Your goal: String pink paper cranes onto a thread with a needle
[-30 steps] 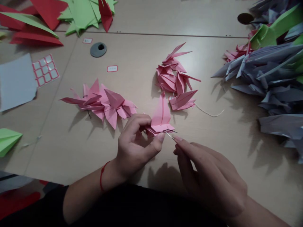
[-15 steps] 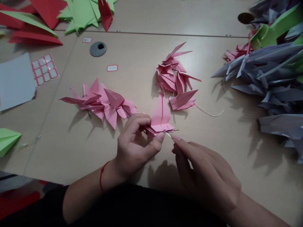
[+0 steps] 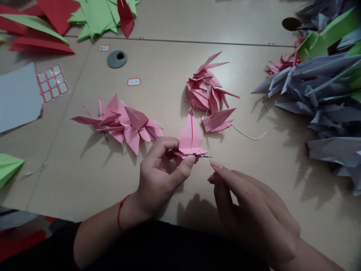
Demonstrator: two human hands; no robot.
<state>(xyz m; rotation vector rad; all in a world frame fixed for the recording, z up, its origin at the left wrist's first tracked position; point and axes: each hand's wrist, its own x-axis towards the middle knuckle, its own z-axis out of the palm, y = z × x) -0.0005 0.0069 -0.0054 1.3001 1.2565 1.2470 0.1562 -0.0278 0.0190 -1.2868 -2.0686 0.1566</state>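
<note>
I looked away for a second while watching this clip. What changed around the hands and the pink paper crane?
The right hand has drawn rightward, away from the pink paper crane, carrying the thin needle with it; it still pinches the needle. The left hand keeps hold of the crane, which sits slightly more upright. The other pink cranes and the grey cranes stayed put.

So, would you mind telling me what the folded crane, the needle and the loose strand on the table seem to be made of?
The crane looks like thin matte pink paper, given its crisp creases. The needle looks like polished steel, being thin, straight and bright. The strand looks like pale cotton thread, soft and curving, though it is too fine to be sure.
</note>
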